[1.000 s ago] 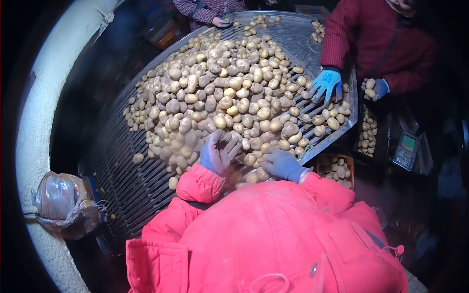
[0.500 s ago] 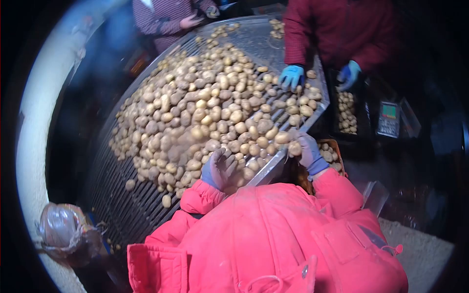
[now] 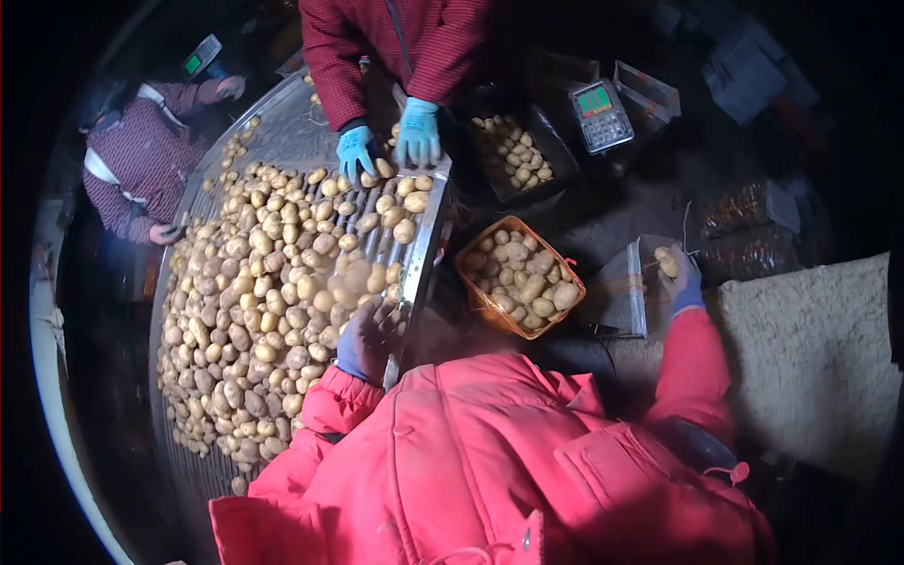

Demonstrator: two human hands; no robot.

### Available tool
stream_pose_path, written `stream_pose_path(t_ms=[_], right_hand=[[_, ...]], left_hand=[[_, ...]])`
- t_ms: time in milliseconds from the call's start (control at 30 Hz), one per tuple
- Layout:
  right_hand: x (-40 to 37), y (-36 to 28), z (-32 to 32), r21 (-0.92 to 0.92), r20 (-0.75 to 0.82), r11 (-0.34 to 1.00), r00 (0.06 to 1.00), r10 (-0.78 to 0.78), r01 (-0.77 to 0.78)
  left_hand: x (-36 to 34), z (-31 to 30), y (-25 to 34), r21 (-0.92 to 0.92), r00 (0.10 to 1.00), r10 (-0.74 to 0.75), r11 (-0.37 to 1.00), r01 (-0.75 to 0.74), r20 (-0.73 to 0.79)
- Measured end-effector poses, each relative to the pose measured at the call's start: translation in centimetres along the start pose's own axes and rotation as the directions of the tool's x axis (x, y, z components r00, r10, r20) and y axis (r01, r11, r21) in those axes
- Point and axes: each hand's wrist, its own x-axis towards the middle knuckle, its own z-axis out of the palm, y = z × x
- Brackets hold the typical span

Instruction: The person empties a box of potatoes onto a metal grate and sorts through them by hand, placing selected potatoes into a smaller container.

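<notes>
My left hand (image 3: pixel 363 341), in a purple-grey glove, is at the near edge of the slatted metal table, touching the heap of potatoes (image 3: pixel 268 311). Its fingers look loosely spread, with no potato plainly in them. Far out to the right, my right hand (image 3: pixel 687 282), gloved alike, is closed on a potato (image 3: pixel 667 263). That potato is above the rim of a clear-sided box (image 3: pixel 636 294). Between my hands, an orange crate (image 3: pixel 463 259) full of potatoes stands below table height.
Across the table, a co-worker in a dark red jacket has two blue-gloved hands (image 3: pixel 384 143) on potatoes. Another person (image 3: pixel 141 169) stands at the far left. A black crate (image 3: pixel 556 151) of potatoes and a scale (image 3: pixel 601 115) are beyond the orange crate. A pale ledge (image 3: pixel 810 348) lies right.
The view has turned right. My right hand has carried a potato from the table's edge out over the clear-sided box. My left hand stays by the heap.
</notes>
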Motion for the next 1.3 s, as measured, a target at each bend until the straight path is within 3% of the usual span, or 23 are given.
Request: stream_pose_path(t_ms=[33, 67, 133, 200, 233, 267, 300, 367, 467, 567, 600, 633, 667, 700, 800, 933, 1000, 1100, 1133, 1167, 1200, 1233, 1300], right_hand=[[1.3, 0.3, -2.6, 0.0, -0.01, 1.0, 1.0, 0.005, -0.005], [3.1, 1.3, -5.4, -0.207, -0.089, 0.976, 0.994, 0.056, -0.074], [10.3, 6.2, -13.5, -0.539, -0.117, 0.836, 0.992, 0.049, -0.105], [12.1, 9.3, -16.8, -0.666, -0.054, 0.744, 0.998, 0.012, -0.045], [9.2, 9.3, -15.3, -0.989, 0.064, 0.122, 0.99, -0.125, 0.08], [7.0, 9.4, -14.1, -0.814, 0.251, -0.567, 0.956, -0.152, 0.123], [7.0, 10.6, -14.3, -0.808, 0.268, -0.571, 0.953, -0.142, 0.142], [8.8, 13.7, -12.6, -0.978, 0.106, -0.193, 0.981, -0.162, 0.074], [12.8, 18.3, -2.8, -0.918, -0.042, 0.394, 0.999, -0.005, -0.037], [2.4, 14.7, 14.5, -0.622, 0.47, 0.589, 0.848, -0.247, 0.516], [-0.3, 14.5, 19.4, -0.546, 0.595, 0.502, 0.732, -0.331, 0.671], [-6.2, 12.2, 24.3, -0.42, 0.716, 0.298, 0.515, -0.472, 0.857], [-10.8, 10.8, 28.5, -0.262, 0.783, 0.26, 0.363, -0.505, 0.929], [-15.0, 10.0, 31.8, -0.098, 0.839, 0.17, 0.173, -0.515, 0.981], [-25.1, 11.7, 37.5, 0.222, 0.915, 0.086, -0.177, -0.364, 0.971], [-34.9, 15.3, 39.8, 0.46, 0.872, -0.046, -0.461, -0.164, 0.887], [-34.1, 18.3, 40.8, 0.46, 0.87, -0.129, -0.475, -0.131, 0.879], [-31.4, 17.6, 42.7, 0.339, 0.92, -0.247, -0.375, -0.114, 0.908], [-31.2, 14.6, 43.6, 0.262, 0.964, -0.15, -0.251, 0.09, 0.953], [-28.0, 17.0, 44.3, 0.29, 0.94, -0.263, -0.326, -0.102, 0.92], [-26.7, 16.9, 45.4, 0.269, 0.953, -0.286, -0.297, -0.062, 0.92], [-24.1, 17.6, 47.3, 0.296, 0.937, -0.36, -0.342, -0.07, 0.885], [-26.7, 13.7, 48.8, 0.175, 0.983, -0.446, -0.18, 0.032, 0.878]], left_hand=[[0.1, 0.1, 0.0, -0.052, 0.999, -0.023, 0.998, 0.024, 0.032], [0.3, -0.3, -0.2, -0.047, 0.999, -0.03, 0.998, 0.032, 0.032], [0.2, -1.2, -0.6, 0.409, 0.948, 0.204, 0.865, -0.291, 0.245], [-0.8, -1.1, 0.5, 0.227, 0.987, 0.104, 0.965, -0.13, 0.121], [-1.0, -2.0, 0.4, 0.089, 0.994, 0.105, 0.99, -0.108, 0.041], [-1.3, -2.9, 0.6, -0.052, 0.995, 0.096, 0.994, -0.098, -0.041], [-1.9, -3.3, 1.1, -0.156, 0.988, 0.053, 0.985, -0.076, -0.144], [-2.8, -5.3, 1.2, -0.162, 0.977, 0.106, 0.977, -0.137, -0.187], [-5.1, -9.0, 1.2, -0.07, 0.905, 0.295, 0.941, -0.33, -0.307], [-8.1, -11.8, 1.7, -0.068, 0.87, 0.326, 0.924, -0.375, -0.37], [-9.0, -12.7, 1.7, -0.074, 0.855, 0.34, 0.915, -0.398, -0.392], [-9.8, -14.0, 1.5, -0.072, 0.845, 0.342, 0.912, -0.405, -0.412], [-10.7, -14.8, 1.3, -0.07, 0.834, 0.344, 0.909, -0.412, -0.432], [-11.6, -13.5, 1.5, -0.039, 0.723, 0.301, 0.91, -0.413, -0.621], [-14.2, -15.8, -0.3, 0.003, 0.653, 0.363, 0.875, -0.484, -0.665], [-17.1, -15.9, -2.1, 0.13, 0.47, 0.401, 0.851, -0.509, -0.786], [-18.6, -19.7, -5.2, 0.148, 0.425, 0.428, 0.821, -0.551, -0.797], [-21.4, -21.5, -8.1, 0.678, 0.242, 0.7, 0.712, -0.181, -0.671], [-22.1, -20.9, -8.6, 0.674, 0.222, 0.698, 0.716, -0.182, -0.681], [-22.3, -20.2, -9.2, 0.685, 0.156, 0.689, 0.724, -0.086, -0.708], [-22.6, -19.8, -9.9, 0.683, 0.091, 0.679, 0.73, 0.011, -0.728], [-22.7, -20.6, -11.5, 0.665, 0.125, 0.668, 0.743, -0.074, -0.733], [-23.0, -20.0, -13.3, 0.721, 0.175, 0.704, 0.691, 0.056, -0.688]])
